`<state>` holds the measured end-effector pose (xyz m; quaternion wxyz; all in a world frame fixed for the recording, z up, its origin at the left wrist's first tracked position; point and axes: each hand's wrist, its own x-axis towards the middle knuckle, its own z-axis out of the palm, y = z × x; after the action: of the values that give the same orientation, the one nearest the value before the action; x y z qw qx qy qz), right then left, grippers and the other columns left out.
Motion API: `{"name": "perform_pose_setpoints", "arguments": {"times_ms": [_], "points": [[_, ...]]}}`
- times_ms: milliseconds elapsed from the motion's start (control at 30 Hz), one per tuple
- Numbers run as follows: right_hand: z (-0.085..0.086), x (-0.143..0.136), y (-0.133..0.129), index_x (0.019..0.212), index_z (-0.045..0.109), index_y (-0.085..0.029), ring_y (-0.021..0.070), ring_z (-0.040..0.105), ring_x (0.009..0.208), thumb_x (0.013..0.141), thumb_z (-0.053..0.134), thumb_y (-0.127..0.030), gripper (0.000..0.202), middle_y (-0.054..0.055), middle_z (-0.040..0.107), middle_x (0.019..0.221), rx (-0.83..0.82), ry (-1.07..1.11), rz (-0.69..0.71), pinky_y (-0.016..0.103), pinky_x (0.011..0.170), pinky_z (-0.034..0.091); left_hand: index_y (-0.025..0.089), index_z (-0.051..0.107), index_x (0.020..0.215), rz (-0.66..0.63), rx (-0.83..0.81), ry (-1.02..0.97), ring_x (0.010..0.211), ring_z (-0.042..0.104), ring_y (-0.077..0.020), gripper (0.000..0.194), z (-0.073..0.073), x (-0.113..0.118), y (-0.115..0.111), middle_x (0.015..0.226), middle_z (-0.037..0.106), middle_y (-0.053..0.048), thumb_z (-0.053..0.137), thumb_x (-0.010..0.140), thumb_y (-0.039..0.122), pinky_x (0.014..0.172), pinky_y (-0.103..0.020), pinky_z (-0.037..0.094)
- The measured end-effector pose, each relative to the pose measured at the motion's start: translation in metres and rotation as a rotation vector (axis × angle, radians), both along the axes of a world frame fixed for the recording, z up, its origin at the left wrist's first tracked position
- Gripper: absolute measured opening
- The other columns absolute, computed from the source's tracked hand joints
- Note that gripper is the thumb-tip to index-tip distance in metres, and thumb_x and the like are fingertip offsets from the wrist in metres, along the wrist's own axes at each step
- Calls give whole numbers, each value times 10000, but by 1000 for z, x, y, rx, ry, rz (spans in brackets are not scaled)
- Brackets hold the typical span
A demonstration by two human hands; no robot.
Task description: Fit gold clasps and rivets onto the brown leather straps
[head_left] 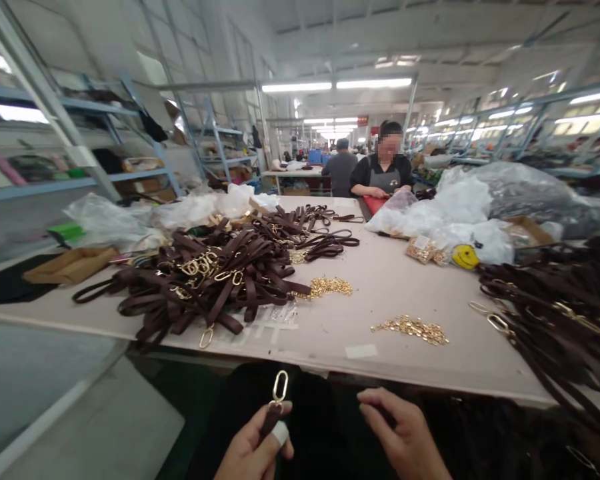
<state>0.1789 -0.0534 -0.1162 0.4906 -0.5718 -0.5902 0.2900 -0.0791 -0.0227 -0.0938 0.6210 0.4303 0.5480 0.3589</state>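
My left hand (260, 443), with a white wrap around its thumb, is closed on a dark brown strap (271, 420). A gold oval ring (280, 385) stands up from that strap's end, above my fingertips. My right hand (397, 430) is held apart to the right, its fingers curled and the thumb close to the index fingertip; anything between them is too small or hidden to make out. Both hands are over my lap, in front of the table edge. Beyond them lie a pile of small gold metal pieces (413, 329) and a second gold pile (330, 287).
On the table (300, 347), a large heap of brown straps (220, 273) with gold rings lies left. More straps (555, 300) hang over the right edge. A cardboard tray (70, 265) and plastic bags (450, 207) flank them. A co-worker (385, 167) is at the far side.
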Motion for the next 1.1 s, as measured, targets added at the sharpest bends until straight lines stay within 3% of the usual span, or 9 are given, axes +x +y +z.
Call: {"name": "perform_pose_setpoints", "arguments": {"times_ms": [167, 267, 400, 533, 633, 767, 833, 933, 1100], "points": [[31, 10, 47, 972, 739, -286, 235, 718, 891, 897, 583, -439, 231, 34, 763, 961, 30, -85, -55, 306, 780, 582, 177, 612, 1156, 3, 52, 45, 329, 328, -32, 599, 26, 6, 19, 675, 673, -27, 676, 757, 620, 336, -164, 187], [51, 5, 95, 1015, 716, -280, 229, 706, 884, 913, 541, -419, 247, 41, 751, 999, 33, -201, 14, 330, 774, 578, 175, 594, 1183, 45, 111, 90, 346, 353, -37, 577, 37, -3, 33, 693, 671, -22, 630, 801, 606, 358, -168, 193], [73, -11, 166, 1256, 605, -225, 247, 671, 973, 891, 524, -285, 379, 87, 691, 1190, 42, -484, 119, 413, 897, 534, 178, 595, 1203, 148, 180, 136, 388, 413, -51, 546, 51, -19, 61, 828, 693, -39, 615, 812, 559, 387, -182, 284], [83, -40, 228, 1445, 435, -128, 339, 470, 1294, 800, 616, -202, 674, 170, 543, 1410, 93, -744, 216, 511, 1104, 345, 172, 615, 1198, 209, 202, 124, 403, 450, -58, 515, 53, -34, 89, 1021, 709, -82, 624, 790, 486, 418, -216, 376], [82, -62, 262, 1476, 388, -117, 343, 433, 1336, 770, 654, -211, 761, 189, 537, 1413, 61, -784, 294, 497, 1107, 332, 178, 636, 1177, 218, 234, 65, 453, 505, -76, 426, 49, -39, 101, 1095, 700, -85, 611, 813, 397, 457, -226, 434], [81, -80, 288, 1442, 439, -169, 268, 601, 1160, 809, 584, -183, 650, 137, 655, 1268, 6, -779, 327, 383, 990, 444, 176, 678, 1133, 82, 227, -81, 606, 631, -149, 322, 52, -32, 116, 861, 722, -61, 627, 837, 292, 548, -231, 503], [83, -86, 292, 1427, 456, -196, 246, 640, 1086, 838, 515, -153, 593, 107, 698, 1182, -14, -761, 304, 357, 939, 466, 174, 701, 1078, 42, 153, -222, 724, 687, -201, 282, 55, -26, 128, 883, 714, -76, 672, 808, 247, 570, -248, 534], [84, -97, 294, 1439, 441, -197, 258, 648, 1072, 804, 516, -114, 645, 105, 705, 1167, -44, -733, 285, 360, 925, 466, 171, 716, 998, 107, 65, -407, 928, 695, -263, 245, 55, -19, 152, 1087, 672, -111, 715, 753, 176, 609, -273, 572], [80, -111, 307, 1411, 478, -191, 242, 674, 988, 740, 587, -37, 698, 77, 735, 1052, -146, -648, 293, 332, 859, 493, 168, 707, 997, 218, 5, -548, 836, 682, -193, 225, 41, -15, 187, 982, 674, -94, 705, 773, 160, 734, -300, 574]]}}
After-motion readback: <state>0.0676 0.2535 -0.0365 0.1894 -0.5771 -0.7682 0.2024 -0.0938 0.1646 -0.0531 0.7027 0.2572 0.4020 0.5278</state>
